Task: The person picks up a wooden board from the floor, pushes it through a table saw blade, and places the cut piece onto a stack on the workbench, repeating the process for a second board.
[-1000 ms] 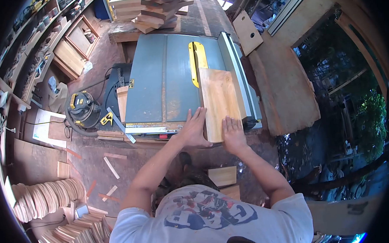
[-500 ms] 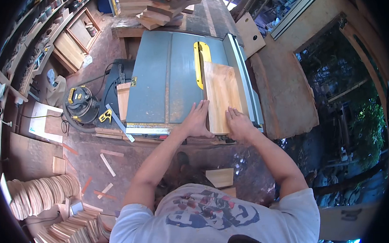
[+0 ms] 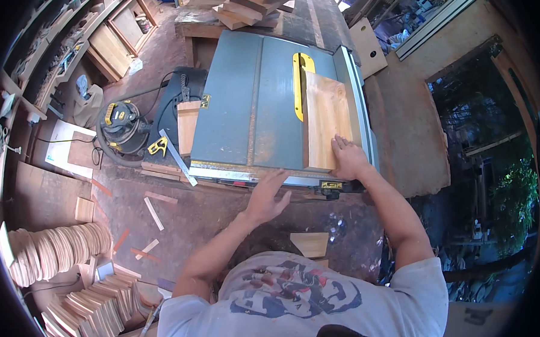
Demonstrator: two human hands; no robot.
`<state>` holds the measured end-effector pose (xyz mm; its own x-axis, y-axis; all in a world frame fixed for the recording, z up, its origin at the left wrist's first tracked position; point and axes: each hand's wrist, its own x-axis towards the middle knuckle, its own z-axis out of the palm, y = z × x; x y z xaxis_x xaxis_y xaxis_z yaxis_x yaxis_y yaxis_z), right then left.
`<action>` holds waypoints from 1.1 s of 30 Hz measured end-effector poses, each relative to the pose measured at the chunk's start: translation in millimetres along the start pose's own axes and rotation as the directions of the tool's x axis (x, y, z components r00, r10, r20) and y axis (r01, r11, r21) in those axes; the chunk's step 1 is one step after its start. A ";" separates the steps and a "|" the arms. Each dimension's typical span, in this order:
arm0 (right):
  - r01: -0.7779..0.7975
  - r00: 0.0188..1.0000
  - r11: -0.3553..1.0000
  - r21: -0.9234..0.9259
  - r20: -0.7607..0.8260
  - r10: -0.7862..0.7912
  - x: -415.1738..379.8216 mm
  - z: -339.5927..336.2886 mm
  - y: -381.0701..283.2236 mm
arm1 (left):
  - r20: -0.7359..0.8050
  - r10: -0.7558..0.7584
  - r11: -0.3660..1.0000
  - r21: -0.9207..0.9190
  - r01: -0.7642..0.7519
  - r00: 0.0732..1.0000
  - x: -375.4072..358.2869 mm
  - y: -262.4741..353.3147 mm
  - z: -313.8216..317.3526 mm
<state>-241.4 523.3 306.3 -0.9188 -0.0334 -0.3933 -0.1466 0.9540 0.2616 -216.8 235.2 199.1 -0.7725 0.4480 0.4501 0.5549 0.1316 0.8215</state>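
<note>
A light wooden board (image 3: 327, 121) lies flat on the blue-grey table of a table saw (image 3: 228, 116), between the yellow blade insert (image 3: 298, 98) and the long metal fence (image 3: 359, 104). My right hand (image 3: 349, 159) rests on the board's near right corner, fingers together and pressed on the wood. My left hand (image 3: 267, 197) is off the board, just in front of the saw table's near edge, with its thumb and fingers apart and nothing in it. The saw blade cannot be made out.
Wooden pieces (image 3: 248, 7) are piled behind the saw. A shop vacuum (image 3: 122, 127) and a yellow-handled square (image 3: 159, 147) are at the left. Stacked curved wood pieces (image 3: 63, 253) stand at the lower left, and offcuts (image 3: 154, 213) lie on the floor.
The board has slid forward along the fence with my right hand on it. My left hand has come away from the board, back toward my body and left. The view has shifted slightly.
</note>
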 end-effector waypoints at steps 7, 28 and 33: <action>-0.005 1.000 1.000 -0.009 -0.026 0.004 21.1 -1.2 10.4 | -0.138 -0.412 0.903 -0.196 0.383 0.901 -92.3 -27.5 -1.1; -0.037 0.998 0.999 0.002 -0.048 0.037 84.4 -19.1 40.7 | 0.336 -0.888 -0.323 -0.942 0.093 0.315 -87.2 -169.7 45.8; -0.048 0.998 0.999 -0.021 -0.045 0.047 100.4 -23.6 48.0 | 0.285 -0.928 -0.285 -0.958 0.035 0.238 -92.8 -186.7 54.2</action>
<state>-349.3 558.7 300.2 -0.9402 -0.0013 -0.3406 -0.1097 0.9480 0.2989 -232.0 217.0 -15.0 -0.6113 0.2366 -0.7552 -0.4812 -0.8687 0.1174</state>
